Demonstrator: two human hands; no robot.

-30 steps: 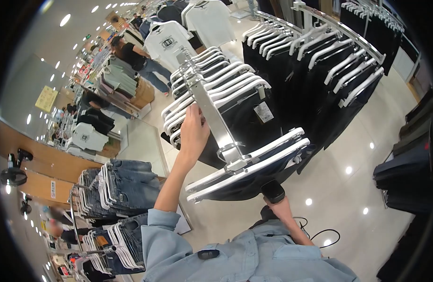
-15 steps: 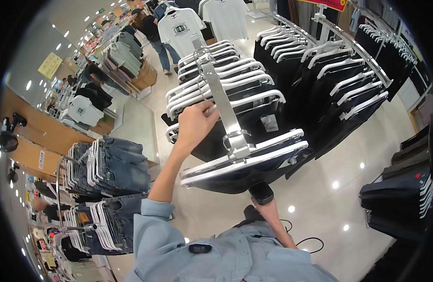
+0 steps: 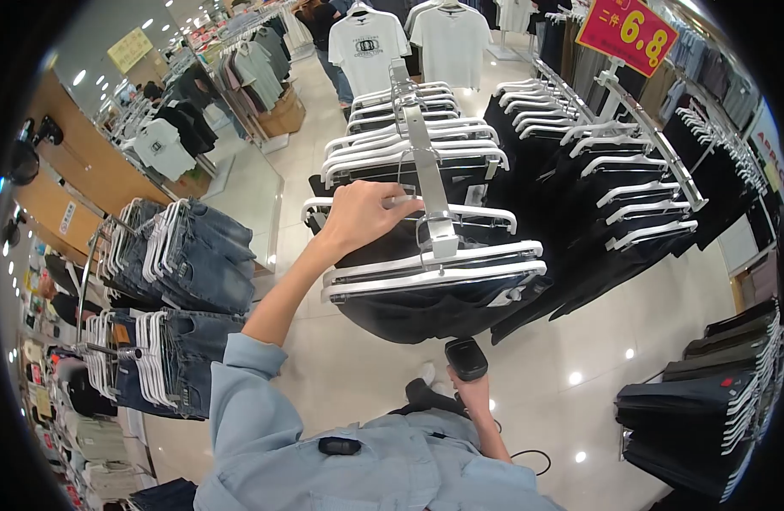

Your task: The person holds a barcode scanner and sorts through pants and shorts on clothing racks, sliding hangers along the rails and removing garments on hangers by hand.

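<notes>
My left hand point(image 3: 368, 215) is closed around one end of a white hanger point(image 3: 484, 216) on the metal rail point(image 3: 426, 162). Dark garments hang from this hanger and its neighbours. Between my body and that hanger, a couple of white hangers point(image 3: 409, 276) carry black trousers point(image 3: 417, 319) at the rail's near end. More white hangers point(image 3: 434, 134) sit grouped farther back. Low in front of my body, my right hand point(image 3: 472, 392) grips a black handheld device point(image 3: 467, 358) that looks like a scanner. Its handle is mostly hidden by my fingers.
Another rail point(image 3: 656, 145) of black garments runs along the right, below a red price sign point(image 3: 626, 36). Denim shorts point(image 3: 200, 255) hang at the left, near a mirror. Dark folded trousers point(image 3: 673, 417) hang at lower right. White T-shirts point(image 3: 368, 51) hang ahead, with a person point(image 3: 319, 25) nearby.
My left hand has drawn the hanger along the rail toward the near end, widening the gap to the group behind. My right hand still holds the device. The view has shifted.
</notes>
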